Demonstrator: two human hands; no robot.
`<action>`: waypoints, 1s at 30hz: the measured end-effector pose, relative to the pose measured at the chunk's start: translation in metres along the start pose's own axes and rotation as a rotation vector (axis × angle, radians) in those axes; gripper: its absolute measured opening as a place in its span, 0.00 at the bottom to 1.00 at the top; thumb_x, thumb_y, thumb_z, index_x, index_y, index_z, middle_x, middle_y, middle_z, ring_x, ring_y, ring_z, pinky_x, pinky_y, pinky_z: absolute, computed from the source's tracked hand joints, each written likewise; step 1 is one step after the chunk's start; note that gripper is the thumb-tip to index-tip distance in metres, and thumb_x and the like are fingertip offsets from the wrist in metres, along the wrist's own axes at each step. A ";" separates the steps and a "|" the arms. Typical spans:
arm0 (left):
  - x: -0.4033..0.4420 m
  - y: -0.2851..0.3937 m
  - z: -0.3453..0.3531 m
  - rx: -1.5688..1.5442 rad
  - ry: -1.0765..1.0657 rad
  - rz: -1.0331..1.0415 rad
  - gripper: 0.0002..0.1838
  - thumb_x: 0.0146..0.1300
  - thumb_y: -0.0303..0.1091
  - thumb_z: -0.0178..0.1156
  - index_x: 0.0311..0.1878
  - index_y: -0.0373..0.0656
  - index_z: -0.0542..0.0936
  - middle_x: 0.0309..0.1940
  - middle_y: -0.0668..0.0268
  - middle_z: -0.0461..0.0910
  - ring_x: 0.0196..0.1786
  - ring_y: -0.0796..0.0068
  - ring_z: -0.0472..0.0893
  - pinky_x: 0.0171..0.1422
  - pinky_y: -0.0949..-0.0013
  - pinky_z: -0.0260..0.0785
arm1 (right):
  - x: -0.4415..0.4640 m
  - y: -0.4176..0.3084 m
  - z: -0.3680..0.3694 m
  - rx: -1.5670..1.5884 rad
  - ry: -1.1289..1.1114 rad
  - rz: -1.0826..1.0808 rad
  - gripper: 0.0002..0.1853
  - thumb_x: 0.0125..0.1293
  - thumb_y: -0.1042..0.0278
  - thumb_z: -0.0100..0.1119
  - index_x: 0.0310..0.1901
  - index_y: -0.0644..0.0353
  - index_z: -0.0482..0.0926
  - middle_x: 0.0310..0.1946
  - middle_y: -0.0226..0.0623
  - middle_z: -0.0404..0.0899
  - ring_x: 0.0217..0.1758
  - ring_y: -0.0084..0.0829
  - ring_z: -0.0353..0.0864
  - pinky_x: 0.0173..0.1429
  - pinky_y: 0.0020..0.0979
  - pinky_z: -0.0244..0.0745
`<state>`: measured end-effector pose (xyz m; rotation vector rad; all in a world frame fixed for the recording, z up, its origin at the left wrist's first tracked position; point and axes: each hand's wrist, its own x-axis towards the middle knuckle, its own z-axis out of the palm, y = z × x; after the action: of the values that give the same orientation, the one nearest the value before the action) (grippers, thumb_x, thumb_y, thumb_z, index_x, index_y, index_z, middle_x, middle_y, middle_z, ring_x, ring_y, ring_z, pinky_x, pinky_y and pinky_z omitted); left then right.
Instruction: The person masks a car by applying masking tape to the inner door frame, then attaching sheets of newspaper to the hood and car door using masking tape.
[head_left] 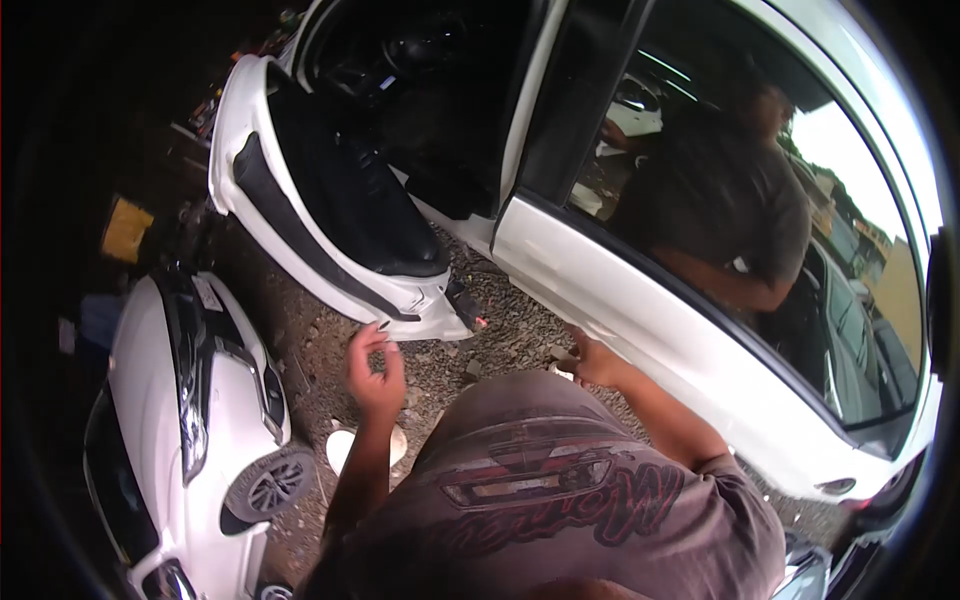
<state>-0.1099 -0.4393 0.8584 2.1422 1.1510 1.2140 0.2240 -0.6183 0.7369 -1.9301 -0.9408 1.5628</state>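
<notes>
My left hand (377, 372) is raised beside the lower edge of an open white car door (300, 245), its fingers curved and apart with nothing visible between them. On the other side, my right hand (592, 360) is near the lower edge of a closed white car door (660, 320). A small white object (562, 371) shows right beside its fingers; whether the hand grips it is unclear. The open door has a black inner panel (350, 190), and a dark piece with a reddish tip (480, 322) sits at its corner.
Another white car (215, 400) with a dark wheel (272, 487) stands at the left. Gravel (520, 330) covers the ground. White round items (343, 450) lie below my left forearm. A yellowish box (127, 230) is at the far left. The window reflects a person.
</notes>
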 end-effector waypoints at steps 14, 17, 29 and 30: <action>0.135 -0.066 -0.027 -0.047 -0.267 0.797 0.65 0.58 0.46 0.76 0.86 0.33 0.40 0.83 0.29 0.41 0.85 0.25 0.46 0.86 0.34 0.45 | 0.080 -0.128 0.138 -0.100 0.609 -0.314 0.51 0.65 0.69 0.63 0.85 0.59 0.45 0.37 0.55 0.86 0.38 0.48 0.88 0.49 0.46 0.82; 0.151 -0.061 -0.017 -0.115 -0.229 0.938 0.63 0.60 0.42 0.73 0.86 0.32 0.39 0.84 0.30 0.41 0.86 0.25 0.43 0.87 0.34 0.42 | 0.015 -0.123 0.173 0.092 0.483 -0.096 0.50 0.64 0.69 0.63 0.84 0.59 0.48 0.42 0.58 0.87 0.40 0.51 0.89 0.49 0.45 0.82; 0.162 -0.047 0.037 -0.224 -0.027 1.056 0.53 0.69 0.46 0.62 0.85 0.27 0.46 0.84 0.30 0.41 0.87 0.30 0.42 0.87 0.35 0.35 | -0.011 0.069 0.328 0.277 0.669 0.479 0.47 0.62 0.67 0.60 0.83 0.62 0.52 0.48 0.63 0.86 0.42 0.52 0.88 0.49 0.46 0.84; 0.164 -0.045 0.045 -0.196 -0.003 1.068 0.52 0.69 0.46 0.62 0.85 0.27 0.46 0.84 0.30 0.42 0.87 0.31 0.42 0.87 0.35 0.35 | 0.001 0.079 0.338 0.213 0.665 0.465 0.48 0.61 0.65 0.62 0.83 0.63 0.52 0.55 0.65 0.84 0.56 0.58 0.87 0.63 0.49 0.81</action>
<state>-0.0467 -0.2778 0.8855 2.6233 -0.2410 1.5977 -0.0879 -0.6868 0.6004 -2.3698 -0.0485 1.0322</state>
